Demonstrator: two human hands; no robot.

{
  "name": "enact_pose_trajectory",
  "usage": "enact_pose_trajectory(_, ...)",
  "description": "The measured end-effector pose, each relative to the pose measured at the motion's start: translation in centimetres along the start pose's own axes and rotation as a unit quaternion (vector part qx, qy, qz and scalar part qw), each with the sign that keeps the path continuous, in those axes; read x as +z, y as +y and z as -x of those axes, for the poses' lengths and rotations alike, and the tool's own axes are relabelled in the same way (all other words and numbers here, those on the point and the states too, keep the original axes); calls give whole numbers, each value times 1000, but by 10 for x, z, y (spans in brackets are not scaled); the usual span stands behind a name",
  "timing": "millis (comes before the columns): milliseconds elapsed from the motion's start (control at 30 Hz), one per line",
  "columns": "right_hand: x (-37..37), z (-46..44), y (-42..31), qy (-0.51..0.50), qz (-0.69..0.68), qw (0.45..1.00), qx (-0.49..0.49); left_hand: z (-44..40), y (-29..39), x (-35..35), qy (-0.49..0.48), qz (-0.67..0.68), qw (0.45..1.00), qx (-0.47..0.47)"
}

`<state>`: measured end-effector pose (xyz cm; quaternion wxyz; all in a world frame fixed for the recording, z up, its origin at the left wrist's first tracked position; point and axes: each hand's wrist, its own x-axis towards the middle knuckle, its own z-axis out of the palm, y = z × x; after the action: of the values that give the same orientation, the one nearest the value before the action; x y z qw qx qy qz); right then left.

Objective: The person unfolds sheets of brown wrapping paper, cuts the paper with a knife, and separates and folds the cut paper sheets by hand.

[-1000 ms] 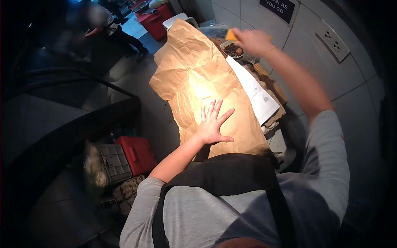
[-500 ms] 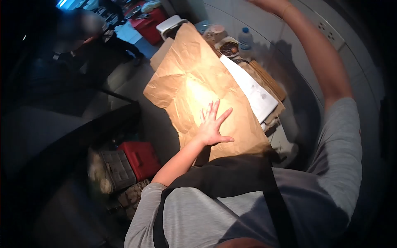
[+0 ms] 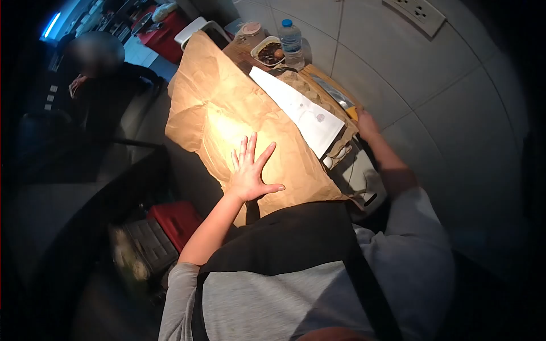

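Observation:
My left hand (image 3: 248,174) lies flat with fingers spread on a large crumpled sheet of brown paper (image 3: 284,170). To the right, my right hand (image 3: 367,125) is closed on the yellow handle of a knife (image 3: 339,98), whose blade points up and left, beside the egg tray. A white sheet with grey spots (image 3: 304,116) lies between the brown paper and a cardboard egg tray (image 3: 318,95). White eggs (image 3: 335,157) show at the tray's near end.
A water bottle (image 3: 291,45), a bowl of dark food (image 3: 269,52) and a lidded cup (image 3: 251,34) stand against the tiled wall. A person (image 3: 99,74) is at the upper left. Below left are a red box (image 3: 173,223) and a grey crate (image 3: 149,244).
My right hand has come down from high by the wall to beside the egg tray, where the knife now shows. My left hand stays spread on the paper. The view has shifted.

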<state>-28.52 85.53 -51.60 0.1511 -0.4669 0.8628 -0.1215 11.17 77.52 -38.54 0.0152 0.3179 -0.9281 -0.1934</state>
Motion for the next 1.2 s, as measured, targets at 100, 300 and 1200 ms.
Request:
enact_pose_trajectory(100,39,-51,7,27,-2,1000,3,-1,-5,3,4,-12,1000,13)
enact_pose_trajectory(300,-83,-19,-97,249,-228,935,-111,2,-1,-2,6,0,1000,-6)
enact_pose_trajectory(1200,-329,199,-375,-87,-399,827,-386,175,-225,14,274,621,664,-313)
